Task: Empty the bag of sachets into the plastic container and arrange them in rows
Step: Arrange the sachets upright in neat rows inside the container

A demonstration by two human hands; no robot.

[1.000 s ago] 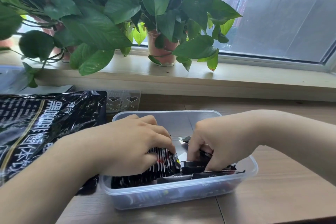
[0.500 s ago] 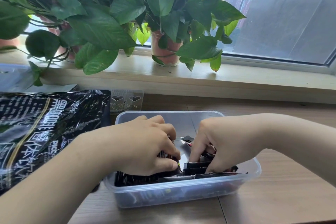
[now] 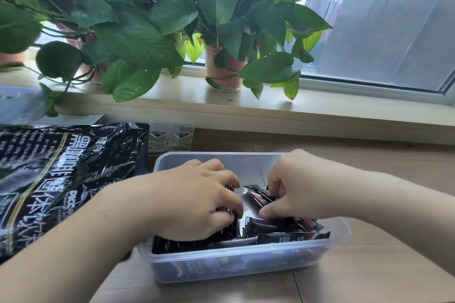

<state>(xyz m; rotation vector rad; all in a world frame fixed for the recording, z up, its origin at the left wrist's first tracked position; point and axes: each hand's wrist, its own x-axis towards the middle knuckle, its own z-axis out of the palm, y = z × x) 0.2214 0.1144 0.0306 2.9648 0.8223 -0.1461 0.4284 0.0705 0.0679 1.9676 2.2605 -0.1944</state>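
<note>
A clear plastic container stands on the wooden table in front of me, holding several black sachets. My left hand is inside the container's left half, its fingers curled round a standing stack of sachets. My right hand is over the middle, pinching a black sachet with a red mark between thumb and fingers. The big black sachet bag lies flat on the table to the left of the container.
Potted green plants stand on the window sill behind the table, leaves hanging over its edge. A small clear plastic tray lies behind the container. Another clear lid or box sits at the far left.
My right hand has lifted slightly and drawn a sachet up toward the container's middle. My left hand stays on the stack at the left. The view has shifted a little.
</note>
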